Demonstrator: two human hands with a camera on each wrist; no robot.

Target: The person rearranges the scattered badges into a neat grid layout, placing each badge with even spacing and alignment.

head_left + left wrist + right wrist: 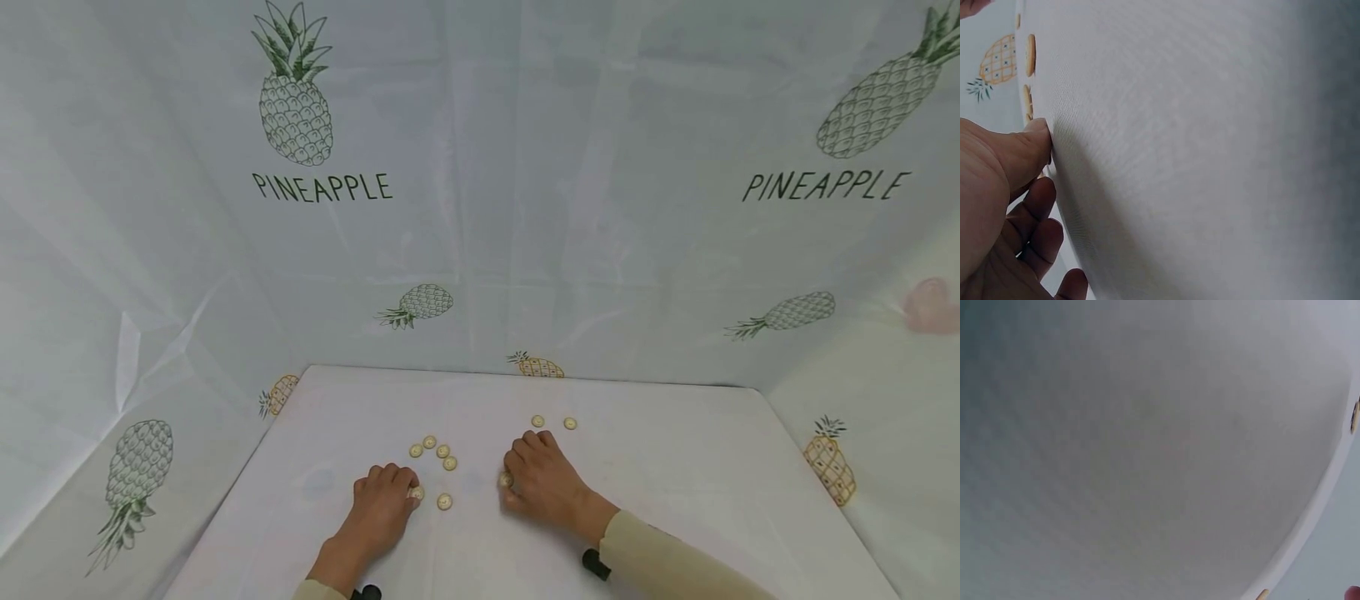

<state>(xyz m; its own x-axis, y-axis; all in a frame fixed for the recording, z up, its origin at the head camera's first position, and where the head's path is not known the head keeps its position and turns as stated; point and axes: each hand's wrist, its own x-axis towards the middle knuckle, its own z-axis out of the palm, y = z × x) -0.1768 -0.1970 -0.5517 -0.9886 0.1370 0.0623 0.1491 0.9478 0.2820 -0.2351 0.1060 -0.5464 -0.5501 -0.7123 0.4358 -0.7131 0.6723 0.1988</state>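
Note:
In the head view my left hand (pixel 381 510) rests low over the white table, thumb and index finger at the edge of a small round tan disc (pixel 416 493). The left wrist view has that thumb (pixel 1025 147) down against the cloth, with the disc hidden behind it. To the right, my right hand (pixel 546 482) pinches another tan disc (pixel 506 480) between thumb and curled fingers. A single disc (pixel 445 502) lies between the hands, nearer the left one. The right wrist view shows mostly blurred tabletop.
Several matching discs (pixel 443 451) lie in a loose arc beyond the left hand. Past the right hand's knuckles are two more, a left one (pixel 537 422) and a right one (pixel 570 423). A pineapple-printed white sheet (pixel 487 208) rises behind the table (pixel 675 450) and along its sides.

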